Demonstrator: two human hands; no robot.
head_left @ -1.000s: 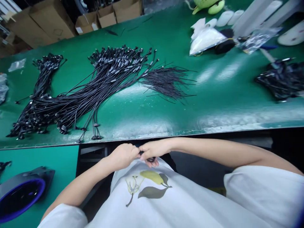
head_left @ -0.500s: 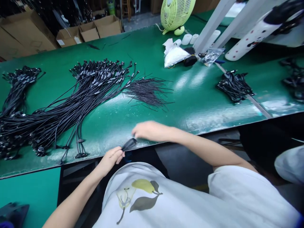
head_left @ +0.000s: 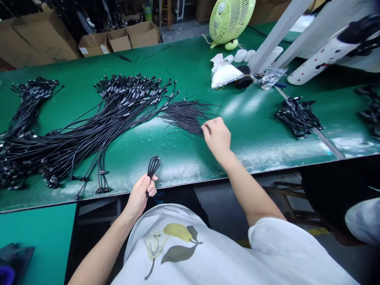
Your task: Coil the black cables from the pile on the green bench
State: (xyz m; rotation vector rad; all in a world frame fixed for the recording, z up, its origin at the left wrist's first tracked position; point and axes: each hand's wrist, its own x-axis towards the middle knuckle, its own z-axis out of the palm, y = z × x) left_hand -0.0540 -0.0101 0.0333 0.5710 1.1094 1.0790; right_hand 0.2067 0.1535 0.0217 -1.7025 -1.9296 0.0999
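Note:
My left hand is closed around a small coiled black cable, held upright at the near edge of the green table. My right hand reaches out over the table with fingers pinched at the edge of a loose bunch of thin black ties. Left of it a large fan of long black cables with connectors lies spread on the table.
Another bundle of black cables lies at the far left, and a pile of coiled ones at the right. A green fan, a white bag and cardboard boxes stand at the back. Another person's sleeve shows lower right.
My right hand left the coil and moved forward from the table's edge to the thin ties. My left hand raised the coiled cable upright.

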